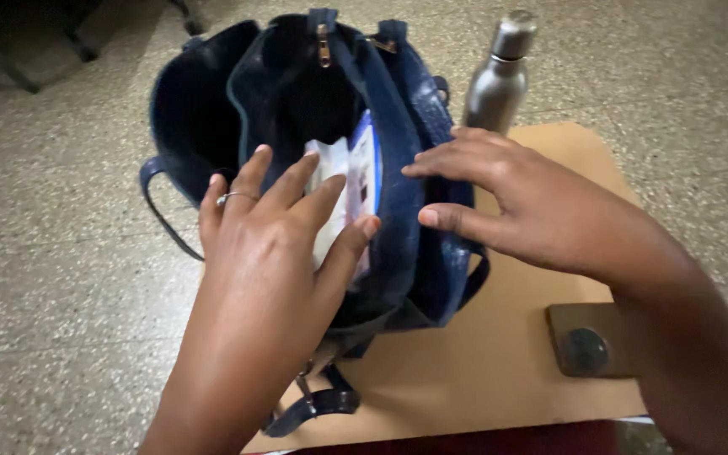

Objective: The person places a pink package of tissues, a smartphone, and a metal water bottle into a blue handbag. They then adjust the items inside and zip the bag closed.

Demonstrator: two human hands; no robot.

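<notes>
1. Handbag [398, 168], dark blue, stands unzipped on a brown cardboard sheet [499, 354], beside a steel bottle [499, 76].
2. Left hand [271, 253], fingers spread, presses white packets [339, 181] inside the bag.
3. Right hand [532, 202], unclenched, steadies the bag's rim; neither hand grips anything.
4. Packing looks underway; pushing the packets deeper seems the next need.

speckled terrazzo floor [61, 278]; perhaps chair legs [10, 50] beyond

One package shows, centre of the frame, slightly left: a flat white packet [330, 190] with a blue-and-dark printed panel on its right edge, standing upright inside the open navy bag [398, 160].
</notes>
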